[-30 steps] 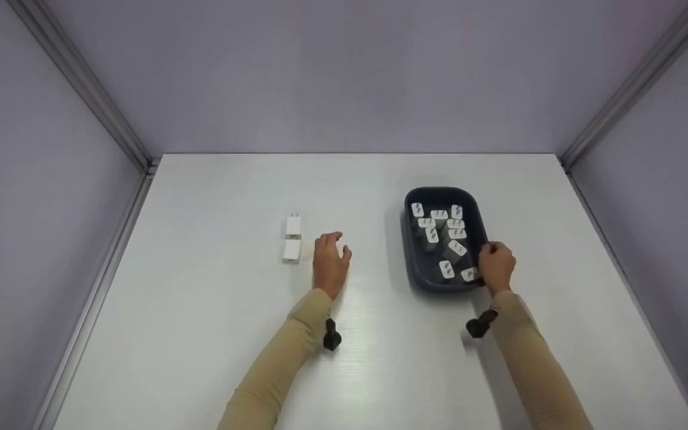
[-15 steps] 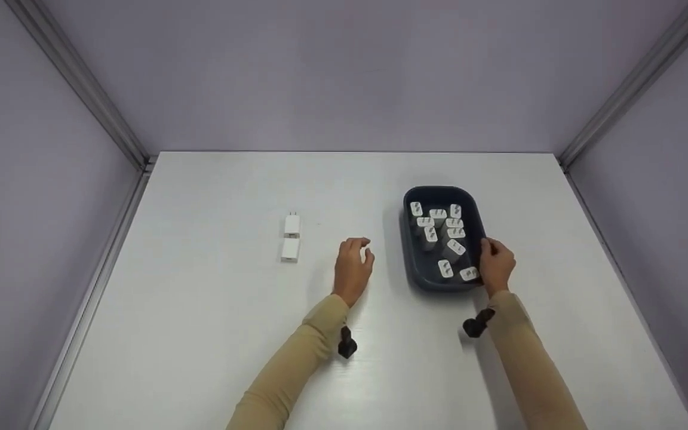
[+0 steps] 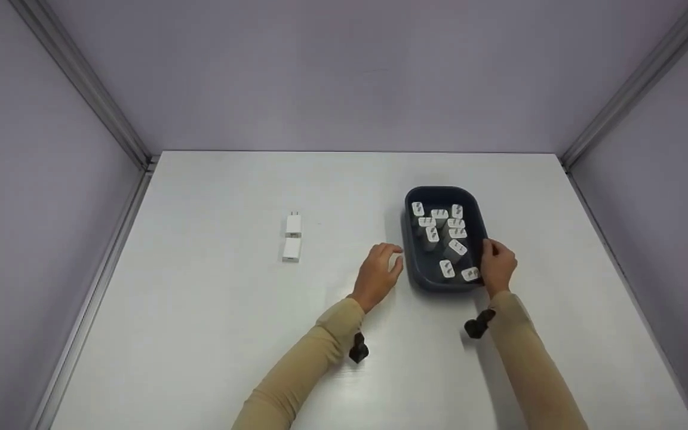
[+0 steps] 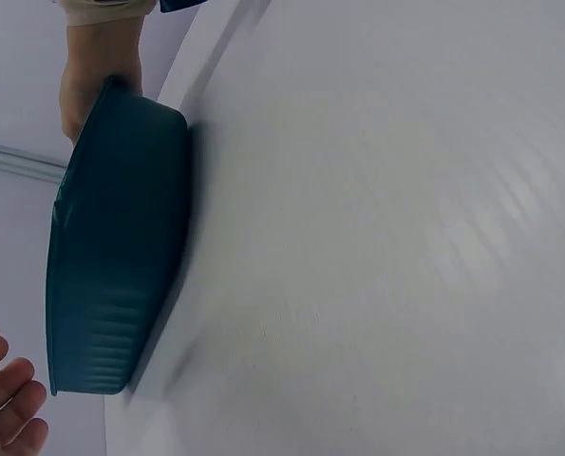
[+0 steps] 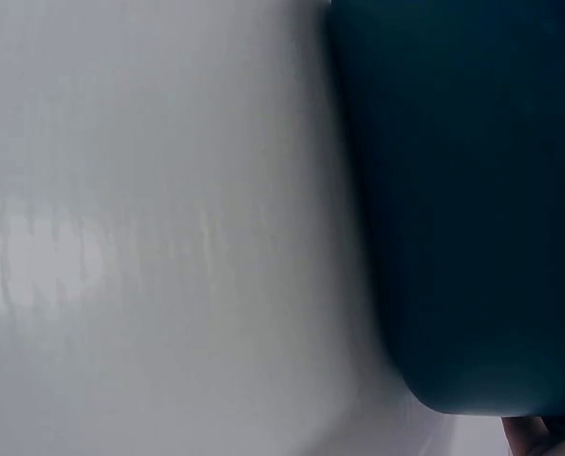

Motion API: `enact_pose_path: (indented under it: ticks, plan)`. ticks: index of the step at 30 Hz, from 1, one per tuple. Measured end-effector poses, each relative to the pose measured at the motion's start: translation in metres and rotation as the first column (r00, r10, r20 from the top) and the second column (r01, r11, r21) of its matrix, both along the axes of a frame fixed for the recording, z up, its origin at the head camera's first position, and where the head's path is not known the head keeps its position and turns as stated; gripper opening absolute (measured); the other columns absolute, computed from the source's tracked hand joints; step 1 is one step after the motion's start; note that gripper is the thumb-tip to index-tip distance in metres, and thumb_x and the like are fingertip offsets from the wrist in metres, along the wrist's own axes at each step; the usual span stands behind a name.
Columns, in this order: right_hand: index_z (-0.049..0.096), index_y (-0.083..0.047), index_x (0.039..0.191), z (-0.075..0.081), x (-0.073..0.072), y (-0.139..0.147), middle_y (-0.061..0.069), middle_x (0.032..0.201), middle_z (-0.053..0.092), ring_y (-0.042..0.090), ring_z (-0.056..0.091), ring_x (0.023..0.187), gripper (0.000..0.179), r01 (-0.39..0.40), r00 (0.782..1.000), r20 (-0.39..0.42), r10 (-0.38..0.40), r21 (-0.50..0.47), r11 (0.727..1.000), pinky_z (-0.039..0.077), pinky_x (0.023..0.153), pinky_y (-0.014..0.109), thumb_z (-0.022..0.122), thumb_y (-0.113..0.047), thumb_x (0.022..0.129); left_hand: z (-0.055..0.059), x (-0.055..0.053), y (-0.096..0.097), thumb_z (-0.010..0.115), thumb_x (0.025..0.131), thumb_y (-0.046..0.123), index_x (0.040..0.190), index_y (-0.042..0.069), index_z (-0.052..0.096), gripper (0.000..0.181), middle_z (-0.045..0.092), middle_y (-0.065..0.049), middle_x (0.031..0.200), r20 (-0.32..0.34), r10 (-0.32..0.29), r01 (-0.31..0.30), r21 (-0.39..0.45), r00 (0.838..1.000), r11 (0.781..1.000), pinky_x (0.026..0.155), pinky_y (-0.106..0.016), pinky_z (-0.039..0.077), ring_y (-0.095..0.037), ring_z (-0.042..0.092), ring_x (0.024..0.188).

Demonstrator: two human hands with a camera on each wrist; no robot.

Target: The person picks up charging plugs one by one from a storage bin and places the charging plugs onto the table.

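A dark blue plastic basin (image 3: pixel 414 272) stands right of the table's middle, holding several white plug chargers (image 3: pixel 455 251) with their prongs up. My right hand (image 3: pixel 497 266) grips the basin's right rim near its front corner. Close to the left rim is my left hand (image 3: pixel 378 275), fingers loosely bent and nothing in them. In the left wrist view, the fingertips (image 4: pixel 16 394) show beside the end of the basin (image 4: pixel 121 237). Two more white chargers, one (image 3: pixel 293 225) behind the other (image 3: pixel 291 249), lie on the table to the left.
The white table (image 3: pixel 200 334) is bounded by grey walls at the back (image 3: pixel 344 77) and on both sides. A small black wrist camera (image 3: pixel 358 348) hangs under the left sleeve, another (image 3: pixel 479 324) under the right one.
My left hand has moved right, from beside the two chargers on the table to the basin's left rim. The right hand keeps its grip on the basin, which stays in place.
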State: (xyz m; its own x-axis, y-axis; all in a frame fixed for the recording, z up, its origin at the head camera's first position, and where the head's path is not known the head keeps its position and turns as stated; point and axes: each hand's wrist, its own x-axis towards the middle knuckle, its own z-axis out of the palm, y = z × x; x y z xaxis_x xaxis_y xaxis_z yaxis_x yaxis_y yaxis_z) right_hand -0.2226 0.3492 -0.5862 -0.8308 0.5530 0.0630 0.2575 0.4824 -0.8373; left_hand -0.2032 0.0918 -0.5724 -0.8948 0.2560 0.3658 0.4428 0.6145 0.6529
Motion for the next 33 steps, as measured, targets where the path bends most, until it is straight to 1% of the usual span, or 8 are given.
enact_pose_path:
  ticks: [3,12,17,23,27,29,33]
  plan:
    - [0.063,0.008,0.118,0.0,0.0,0.0,0.029,0.117,0.065,0.038,0.063,0.104,0.037,0.003,1.0,0.0,-0.003,0.0,1.0,0.049,0.093,0.045,0.048,-0.02,0.1,0.002,0.001,0.003,0.055,0.096,0.017,0.11,0.008,0.065,0.019,0.066,-0.005,0.111,0.004,-0.026,0.026,-0.006,1.0,1.0,0.093,-0.027,0.052,-0.017,0.062,0.107]
    - [0.062,0.01,0.118,0.003,0.0,0.001,0.031,0.118,0.064,0.042,0.062,0.109,0.036,0.005,1.0,0.004,-0.005,0.027,1.0,0.048,0.097,0.049,0.049,-0.018,0.099,0.007,0.001,0.01,0.058,0.095,0.017,0.111,0.01,0.064,0.019,0.065,-0.004,0.114,-0.069,-0.084,0.078,-0.087,0.994,0.993,0.097,-0.024,0.051,-0.016,0.061,0.111]
    - [0.062,0.01,0.118,0.001,-0.001,0.0,0.032,0.118,0.063,0.042,0.062,0.108,0.037,-0.001,1.0,-0.004,0.001,0.029,1.0,0.049,0.096,0.049,0.048,-0.018,0.1,0.013,0.002,0.015,0.059,0.094,0.017,0.113,0.009,0.064,0.021,0.065,-0.004,0.115,-0.086,-0.109,0.099,-0.108,0.99,0.989,0.099,-0.023,0.05,-0.016,0.06,0.112]
    - [0.064,0.009,0.116,0.0,-0.001,0.001,0.032,0.113,0.065,0.042,0.063,0.103,0.035,0.0,1.0,-0.027,0.001,0.044,0.999,0.05,0.092,0.048,0.05,-0.018,0.099,0.016,0.002,0.022,0.059,0.094,0.017,0.114,0.01,0.062,0.022,0.065,-0.002,0.116,-0.059,-0.146,0.14,-0.104,0.987,0.985,0.099,-0.022,0.05,-0.014,0.06,0.112]
    - [0.065,0.01,0.115,0.0,0.0,0.001,0.032,0.112,0.065,0.042,0.063,0.101,0.034,0.007,0.999,-0.035,-0.005,0.043,0.999,0.05,0.091,0.049,0.051,-0.017,0.098,0.019,0.003,0.026,0.058,0.094,0.017,0.115,0.009,0.062,0.023,0.064,-0.003,0.117,-0.044,-0.183,0.178,-0.107,0.982,0.978,0.1,-0.023,0.049,-0.015,0.06,0.114]
    - [0.065,0.01,0.115,0.0,0.0,0.001,0.032,0.112,0.065,0.042,0.063,0.102,0.034,0.009,0.999,-0.035,-0.007,0.041,0.999,0.05,0.092,0.049,0.051,-0.017,0.098,0.02,0.003,0.028,0.058,0.094,0.016,0.116,0.009,0.062,0.024,0.064,-0.004,0.118,-0.042,-0.202,0.195,-0.119,0.979,0.973,0.101,-0.023,0.049,-0.015,0.059,0.116]
    - [0.064,0.008,0.117,0.0,0.001,0.0,0.03,0.117,0.065,0.041,0.063,0.106,0.035,0.004,1.0,-0.009,-0.003,0.029,1.0,0.049,0.095,0.048,0.049,-0.018,0.099,0.021,0.004,0.032,0.058,0.094,0.016,0.117,0.009,0.062,0.025,0.064,-0.003,0.12,-0.043,-0.216,0.206,-0.168,0.975,0.964,0.103,-0.021,0.048,-0.015,0.059,0.117]
